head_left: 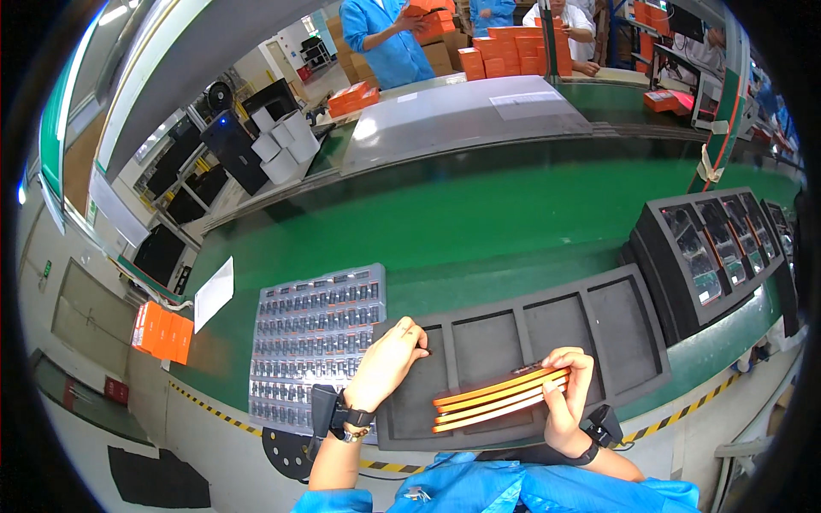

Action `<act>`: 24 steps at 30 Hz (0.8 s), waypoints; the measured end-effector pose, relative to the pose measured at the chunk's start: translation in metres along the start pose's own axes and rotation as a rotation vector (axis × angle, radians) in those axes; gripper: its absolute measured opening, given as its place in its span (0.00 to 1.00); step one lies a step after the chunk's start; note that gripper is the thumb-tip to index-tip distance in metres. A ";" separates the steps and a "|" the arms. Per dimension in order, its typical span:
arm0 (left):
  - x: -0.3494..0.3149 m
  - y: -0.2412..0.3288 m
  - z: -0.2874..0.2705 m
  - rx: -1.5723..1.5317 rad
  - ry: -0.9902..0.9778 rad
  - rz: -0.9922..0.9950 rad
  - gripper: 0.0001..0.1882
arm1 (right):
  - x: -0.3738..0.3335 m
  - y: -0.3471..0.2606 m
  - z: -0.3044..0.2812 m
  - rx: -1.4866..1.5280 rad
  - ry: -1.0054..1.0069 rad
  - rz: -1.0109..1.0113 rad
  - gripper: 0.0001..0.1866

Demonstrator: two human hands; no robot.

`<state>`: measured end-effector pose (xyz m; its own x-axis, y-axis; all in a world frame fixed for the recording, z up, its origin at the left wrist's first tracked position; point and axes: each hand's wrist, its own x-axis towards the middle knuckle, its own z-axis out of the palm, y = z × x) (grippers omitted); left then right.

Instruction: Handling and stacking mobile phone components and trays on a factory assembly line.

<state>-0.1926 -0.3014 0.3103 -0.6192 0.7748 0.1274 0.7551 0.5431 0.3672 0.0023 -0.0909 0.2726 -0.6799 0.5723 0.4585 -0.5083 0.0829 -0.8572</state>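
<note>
My right hand (569, 402) grips a fanned stack of thin flat orange-edged panels (492, 397) by one end, fingers on top and thumb at the side. The stack is held edge-on over a black foam tray (556, 299) with several rectangular recesses. Over the tray's left end, my left hand (392, 363) is closed, fingertips pinched together. A tiny dark bit shows at those fingertips, too small to name. Left of that hand lies a clear plastic tray (380, 282) with rows of small dark parts, partly covered by my wrist.
To the right, stacked black foam trays (654, 256) hold dark glossy panels. Orange boxes (162, 332) and a white sheet (214, 293) are at the left edge of the green work surface (479, 214). Beyond a grey board (445, 128), other people handle orange boxes (513, 53).
</note>
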 end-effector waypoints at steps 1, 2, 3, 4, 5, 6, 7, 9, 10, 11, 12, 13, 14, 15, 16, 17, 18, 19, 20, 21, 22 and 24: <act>-0.002 -0.002 0.001 0.021 -0.002 0.037 0.10 | 0.000 -0.001 0.000 -0.026 -0.019 -0.011 0.14; -0.005 -0.002 0.001 0.044 -0.004 0.073 0.10 | 0.001 -0.002 -0.001 -0.051 -0.039 -0.022 0.13; -0.005 0.002 0.001 0.042 -0.011 0.078 0.10 | 0.001 -0.002 -0.001 -0.054 -0.031 -0.020 0.13; -0.008 0.009 0.000 0.007 0.070 0.062 0.10 | 0.002 -0.003 -0.001 -0.063 -0.045 -0.025 0.12; -0.010 0.019 -0.002 -0.028 0.151 0.044 0.10 | 0.003 -0.004 -0.001 -0.071 -0.059 -0.030 0.11; -0.012 0.033 -0.006 -0.033 0.138 0.053 0.10 | 0.003 -0.003 -0.001 -0.077 -0.046 -0.024 0.11; -0.014 0.051 -0.011 -0.268 0.178 -0.023 0.09 | 0.004 -0.001 -0.003 -0.088 -0.046 -0.022 0.10; -0.022 0.090 -0.017 -0.533 0.281 -0.098 0.12 | 0.005 -0.001 -0.004 -0.106 -0.037 -0.008 0.10; -0.025 0.110 -0.019 -0.521 0.342 -0.009 0.14 | 0.005 0.001 -0.005 -0.108 -0.029 -0.016 0.12; -0.027 0.126 -0.022 -0.422 0.383 0.103 0.13 | 0.005 0.002 -0.006 -0.095 -0.034 -0.021 0.14; -0.026 0.138 -0.020 -0.330 0.419 0.222 0.12 | 0.005 0.002 -0.007 -0.091 -0.031 -0.028 0.16; -0.028 0.148 -0.011 -0.360 0.455 0.213 0.11 | 0.005 0.001 -0.004 -0.082 -0.033 -0.029 0.20; -0.028 0.158 -0.003 -0.390 0.491 0.206 0.09 | 0.004 0.002 -0.004 -0.093 -0.037 -0.032 0.22; -0.024 0.163 0.001 -0.369 0.524 0.242 0.12 | 0.004 0.003 -0.003 -0.082 -0.034 -0.033 0.22; -0.020 0.166 0.007 -0.376 0.519 0.251 0.12 | 0.004 0.004 -0.002 -0.071 -0.031 -0.035 0.22; -0.017 0.167 0.013 -0.427 0.478 0.206 0.12 | 0.002 0.006 -0.002 -0.073 -0.027 -0.037 0.23; -0.014 0.168 0.016 -0.474 0.439 0.160 0.12 | 0.002 0.004 -0.002 -0.078 -0.021 -0.040 0.23; -0.011 0.170 0.017 -0.438 0.423 0.148 0.12 | 0.003 0.002 -0.002 -0.079 -0.025 -0.026 0.22; -0.010 0.171 0.017 -0.439 0.422 0.154 0.12 | 0.003 0.001 -0.002 -0.077 -0.031 -0.011 0.22; -0.010 0.172 0.016 -0.400 0.411 0.153 0.11 | 0.002 0.002 -0.004 -0.090 -0.031 -0.017 0.22; -0.010 0.172 0.016 -0.360 0.400 0.152 0.10 | 0.002 0.002 -0.005 -0.091 -0.024 -0.019 0.22; -0.011 0.171 0.017 -0.367 0.408 0.174 0.11 | 0.002 0.001 -0.006 -0.090 -0.029 -0.019 0.21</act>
<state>-0.0523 -0.2116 0.3559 -0.5809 0.6156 0.5325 0.7737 0.2146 0.5961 0.0035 -0.0849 0.2709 -0.6863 0.5461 0.4804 -0.4724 0.1675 -0.8653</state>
